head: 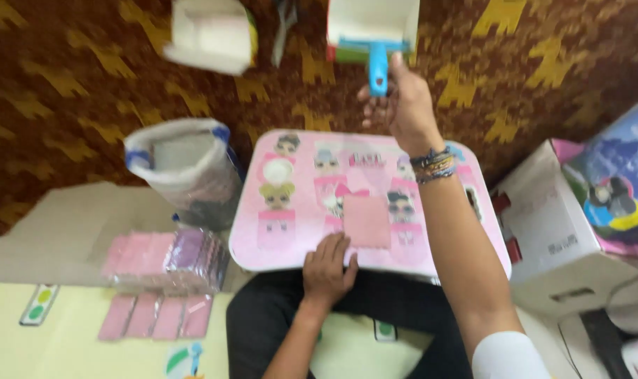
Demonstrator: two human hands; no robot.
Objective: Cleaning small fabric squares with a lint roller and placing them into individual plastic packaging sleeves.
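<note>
Overhead, right hand (402, 105) gripping roller (373, 43), past table edge (319, 135)

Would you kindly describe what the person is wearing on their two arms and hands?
Both hands are bare. The right hand has a stack of multicoloured beaded bracelets at the wrist and a white short sleeve on the upper arm. The left hand and forearm show no jewellery or sleeve.

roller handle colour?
Light blue roller handle, at the right hand; head view.
</note>
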